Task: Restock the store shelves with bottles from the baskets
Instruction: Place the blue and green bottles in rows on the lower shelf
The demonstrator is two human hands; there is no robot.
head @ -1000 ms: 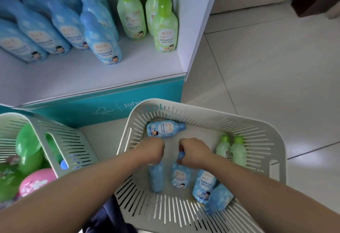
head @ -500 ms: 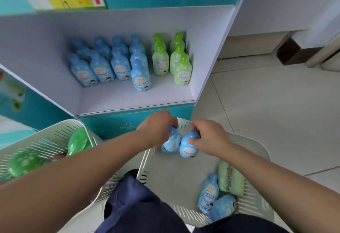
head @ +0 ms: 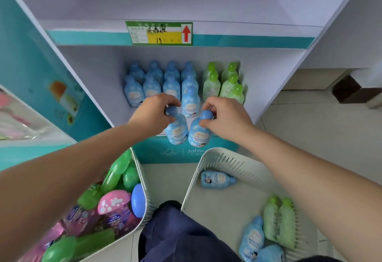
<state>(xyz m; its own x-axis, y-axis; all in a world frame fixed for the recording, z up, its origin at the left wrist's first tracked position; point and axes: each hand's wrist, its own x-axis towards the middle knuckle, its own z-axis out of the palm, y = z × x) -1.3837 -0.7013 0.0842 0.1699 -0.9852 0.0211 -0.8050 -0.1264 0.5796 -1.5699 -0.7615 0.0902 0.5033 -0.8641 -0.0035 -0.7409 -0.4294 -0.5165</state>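
Observation:
My left hand [head: 154,113] grips a blue bottle [head: 177,131] by its cap, and my right hand [head: 225,117] grips a second blue bottle [head: 198,132] the same way. Both bottles hang upright, side by side, at the front edge of the white shelf [head: 115,114]. Further back on that shelf stand rows of blue bottles [head: 153,83] and, to their right, green bottles [head: 224,82]. The right basket [head: 225,158] on the floor holds a lying blue bottle [head: 217,179], two green bottles [head: 279,221] and more blue ones [head: 254,239].
A left basket [head: 144,189] holds green, pink and blue containers. A price tag with a red arrow [head: 159,33] sits on the shelf edge above. Teal side panels flank the shelf. Tiled floor [head: 320,137] opens to the right, with a dark block [head: 351,90] by the wall.
Both hands closed on blue bottles in the right basket, then lifted them up and forward to the shelf's front edge. My view tilted upward toward the shelf.

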